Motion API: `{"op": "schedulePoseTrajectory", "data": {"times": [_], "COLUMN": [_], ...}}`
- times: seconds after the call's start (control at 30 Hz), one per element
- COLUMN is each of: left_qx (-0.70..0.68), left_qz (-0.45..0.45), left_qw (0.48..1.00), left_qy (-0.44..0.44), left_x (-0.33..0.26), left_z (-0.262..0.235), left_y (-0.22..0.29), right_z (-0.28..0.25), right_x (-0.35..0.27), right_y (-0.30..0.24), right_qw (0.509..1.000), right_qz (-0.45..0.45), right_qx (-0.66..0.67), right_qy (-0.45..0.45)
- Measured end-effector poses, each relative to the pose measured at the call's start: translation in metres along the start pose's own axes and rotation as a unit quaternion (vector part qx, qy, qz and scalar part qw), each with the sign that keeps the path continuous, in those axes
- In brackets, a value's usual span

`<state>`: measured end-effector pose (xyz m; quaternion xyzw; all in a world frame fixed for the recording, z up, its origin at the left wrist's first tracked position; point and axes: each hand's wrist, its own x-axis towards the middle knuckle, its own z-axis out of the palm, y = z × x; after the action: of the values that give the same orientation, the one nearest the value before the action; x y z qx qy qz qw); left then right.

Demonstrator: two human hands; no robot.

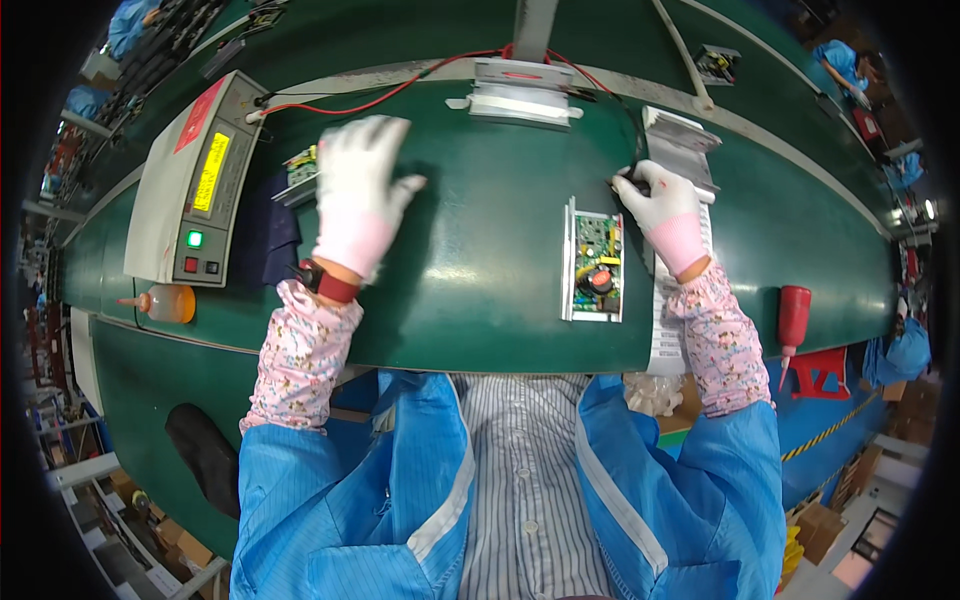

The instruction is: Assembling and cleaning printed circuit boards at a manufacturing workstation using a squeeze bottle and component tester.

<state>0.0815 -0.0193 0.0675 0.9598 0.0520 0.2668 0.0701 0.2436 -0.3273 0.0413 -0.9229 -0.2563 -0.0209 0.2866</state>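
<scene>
Circuit board (599,245) lies lengthwise front-to-back.

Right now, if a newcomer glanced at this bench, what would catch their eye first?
Probably the pale instrument box on the left, with its glowing yellow screen and green light. Next might come the white-gloved left hand, open above the green bench, then the circuit board with its bright metal sides, just left of the gloved right hand.
</scene>
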Motion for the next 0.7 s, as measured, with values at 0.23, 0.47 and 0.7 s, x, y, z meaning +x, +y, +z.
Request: {"op": "schedulePoseTrajectory", "data": {"times": [0.23, 0.47, 0.7], "left_qx": [-0.237, -0.217, -0.194], "left_qz": [0.289, 0.226, 0.104], "left_qw": [0.924, 0.948, 0.975], "left_qy": [-0.078, -0.052, -0.022], "left_x": [-0.001, -0.009, -0.007], "left_z": [0.038, 0.048, 0.055], "left_y": [0.098, 0.109, 0.124], "right_z": [0.001, -0.023, -0.001], "right_x": [-0.001, -0.025, -0.033], "right_y": [0.006, -0.018, -0.021], "right_qw": [0.996, 0.966, 0.985], "right_qz": [0.037, 0.097, 0.052], "right_qx": [0.075, 0.231, 0.152], "right_qy": [0.010, 0.065, 0.060]}}
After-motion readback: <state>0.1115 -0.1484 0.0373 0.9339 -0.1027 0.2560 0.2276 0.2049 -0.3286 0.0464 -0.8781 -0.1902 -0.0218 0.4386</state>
